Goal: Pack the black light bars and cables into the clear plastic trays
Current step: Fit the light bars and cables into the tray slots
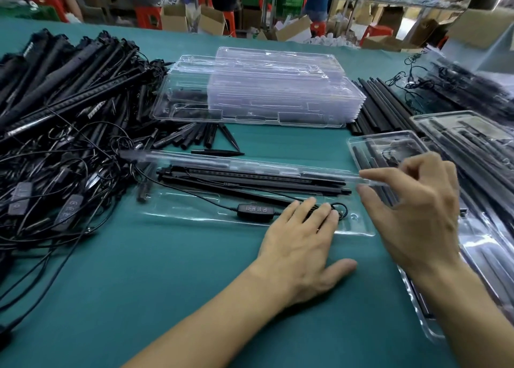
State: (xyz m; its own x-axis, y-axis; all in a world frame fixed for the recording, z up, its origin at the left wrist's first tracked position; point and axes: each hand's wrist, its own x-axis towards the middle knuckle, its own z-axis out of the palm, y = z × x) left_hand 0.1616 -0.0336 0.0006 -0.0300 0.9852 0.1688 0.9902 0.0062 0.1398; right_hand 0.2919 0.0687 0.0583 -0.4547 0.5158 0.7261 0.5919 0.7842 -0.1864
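Tray (194, 205): lying centre frame.
Left hand (300, 245): you are pressing flat fingers on its cable (340, 209).
Right hand (411, 209): you are pinching its lid (250, 162).

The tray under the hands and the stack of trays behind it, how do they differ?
The front tray is single; the stack of trays is many piled. The front tray holds black light bars and a cable; the stack looks unfilled. The right hand pinches the front tray's lid, half raised; nothing touches the stack. Both are clear plastic.
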